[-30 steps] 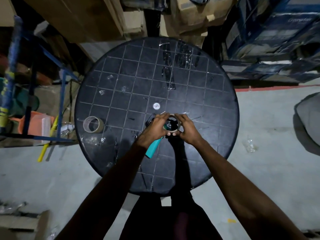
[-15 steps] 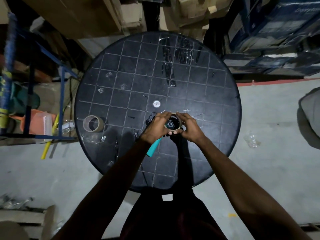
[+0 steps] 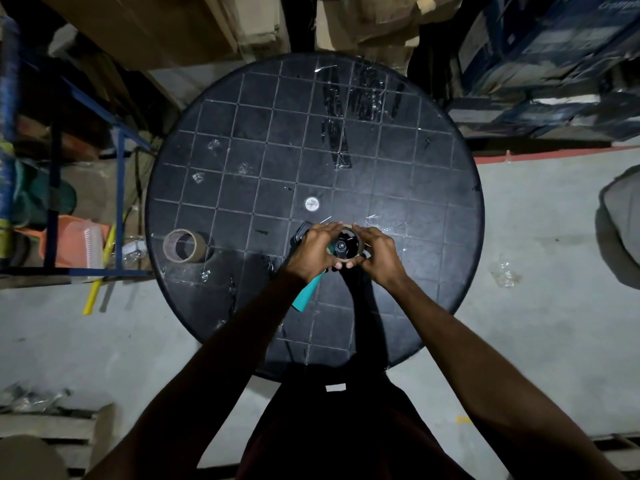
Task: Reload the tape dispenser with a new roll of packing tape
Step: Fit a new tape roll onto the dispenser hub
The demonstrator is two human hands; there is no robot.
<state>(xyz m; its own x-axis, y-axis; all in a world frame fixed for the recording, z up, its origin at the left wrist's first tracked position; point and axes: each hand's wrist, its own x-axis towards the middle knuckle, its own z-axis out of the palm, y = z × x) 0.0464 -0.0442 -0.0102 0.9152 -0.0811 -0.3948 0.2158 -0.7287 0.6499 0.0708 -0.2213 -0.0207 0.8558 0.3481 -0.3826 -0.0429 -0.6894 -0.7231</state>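
Observation:
The tape dispenser lies on the round black table, its teal handle pointing toward me and its black head showing past my fingers. A roll of packing tape sits over the dispenser's hub. My left hand cups the roll's left side and my right hand cups its right side, fingers curled around the rim. Much of the dispenser body is hidden under my hands. A bare brown cardboard core lies apart at the table's left edge.
Strips of clear tape stick to the far part of the table, and a small white disc marks its centre. A blue metal rack stands to the left. Cardboard boxes and blue cartons crowd the back.
Both hands stay closed around the roll on the dispenser; fingers shift only slightly. The view has drifted a little.

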